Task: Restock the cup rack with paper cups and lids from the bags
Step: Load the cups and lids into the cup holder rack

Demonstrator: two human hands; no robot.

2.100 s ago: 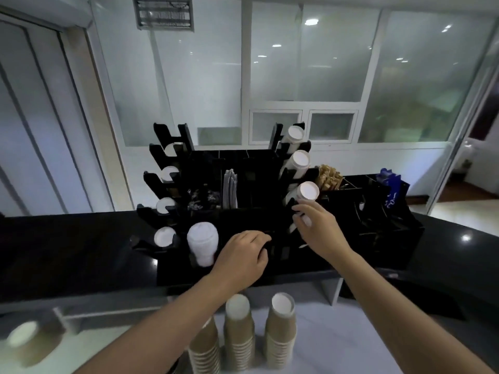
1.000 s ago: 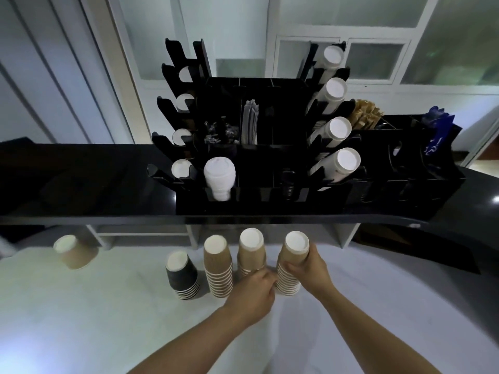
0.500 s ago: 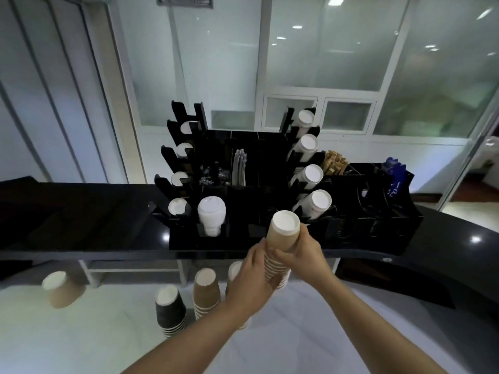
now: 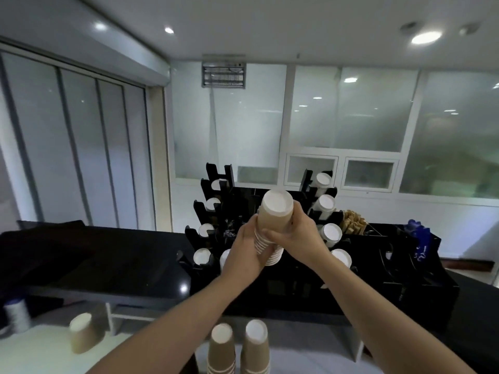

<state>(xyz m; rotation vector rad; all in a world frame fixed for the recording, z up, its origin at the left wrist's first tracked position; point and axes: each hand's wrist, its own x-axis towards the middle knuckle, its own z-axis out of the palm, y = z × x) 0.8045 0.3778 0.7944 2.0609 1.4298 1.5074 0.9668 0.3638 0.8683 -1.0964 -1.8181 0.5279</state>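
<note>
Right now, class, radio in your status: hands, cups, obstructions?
Left hand and right hand both grip brown cup stack. Stack raised before cup rack. Nothing visibly blocking.

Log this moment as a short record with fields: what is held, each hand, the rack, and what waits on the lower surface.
held: stack of brown cups, upside down, raised in front of the rack
left hand: grips the lower part of the stack
right hand: grips the stack from the right side
rack: black, on the dark counter; white cup ends show in both side columns
lower surface: two brown stacks, one lone brown cup
</note>
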